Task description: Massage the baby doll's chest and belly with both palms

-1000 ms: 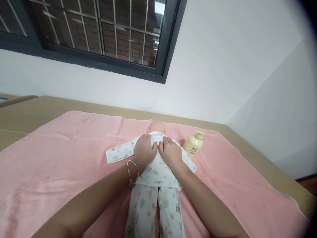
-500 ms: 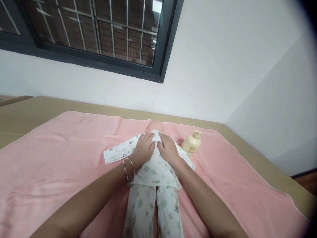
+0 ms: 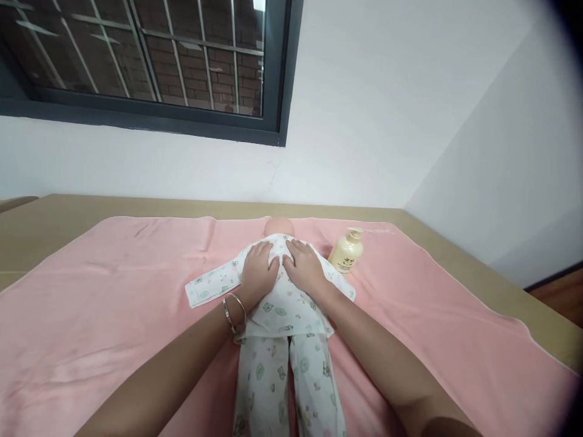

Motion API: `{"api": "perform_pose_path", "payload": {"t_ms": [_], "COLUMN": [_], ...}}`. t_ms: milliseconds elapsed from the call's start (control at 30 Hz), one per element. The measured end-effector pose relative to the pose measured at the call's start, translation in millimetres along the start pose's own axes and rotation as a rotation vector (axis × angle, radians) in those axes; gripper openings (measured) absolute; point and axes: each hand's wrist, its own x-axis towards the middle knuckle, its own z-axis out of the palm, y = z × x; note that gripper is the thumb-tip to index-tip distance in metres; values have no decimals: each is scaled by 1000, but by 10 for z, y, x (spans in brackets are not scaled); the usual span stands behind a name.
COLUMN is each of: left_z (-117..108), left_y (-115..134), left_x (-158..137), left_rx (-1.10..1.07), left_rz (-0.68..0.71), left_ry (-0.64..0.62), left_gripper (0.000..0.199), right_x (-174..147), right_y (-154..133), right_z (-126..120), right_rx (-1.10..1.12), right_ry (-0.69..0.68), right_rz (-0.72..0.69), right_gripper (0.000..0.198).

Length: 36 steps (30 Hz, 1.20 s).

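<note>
A baby doll lies stretched out in a white patterned top and matching trousers, its head toward the wall. Flat on the upper part of the top rests my left hand, fingers extended, with bangles at the wrist. My right hand lies beside it on the other half of the top, fingers also stretched out, thumbs close together. Neither hand grips anything. Just right of the doll's sleeve stands a pale yellow pump bottle. The doll's face cannot be seen.
A pink blanket with some creases lies under the doll on a wooden surface. Behind it rises a white wall with a dark-framed, barred window. The walls meet in a corner at the right.
The camera view has shifted slightly, so the window and bottle sit further left in the picture. Both hands stay flat on the doll's top, with hardly any visible movement.
</note>
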Motion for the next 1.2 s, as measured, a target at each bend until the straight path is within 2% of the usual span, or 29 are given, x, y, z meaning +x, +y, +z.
{"api": "perform_pose_path", "payload": {"t_ms": [100,233,333,467,567,667,800,900,1033,1100,1200], "left_z": [20,-6,-43,-86,-87,-53,-11,-25,-77,-94,-95], "left_y": [-21,7,42,72,63,34,6,8,23,28,30], "left_x": [10,-23,-45,-57,-60,-52,-39,-47,-68,-71,-69], "left_rx": [-31,-55,-25,4,3,17,-4,-51,-82,-83,-61], "left_rz": [82,175,157,65,40,15,110,195,238,226,157], "left_ry": [4,113,151,136,141,111,58,96,131,128,113], "left_gripper": [32,23,20,22,27,30,28,21,16,16,17], "right_x": [45,17,-49,-112,-85,-17,32,0,-98,-138,-143], "right_y": [62,0,-99,-166,-121,-34,21,-34,-175,-226,-233], "right_z": [24,-29,-87,-94,-65,-38,-41,-104,-244,-301,-339], "right_rx": [40,-2,-59,-70,-28,13,10,-66,-175,-183,-130], "right_ry": [-33,-1,17,30,24,-10,-56,-59,-62,-74,-114], "right_rz": [-19,-88,-127,-30,35,31,-8,-106,-246,-235,-134], "right_gripper": [46,45,42,38,40,45,47,47,43,40,35]}}
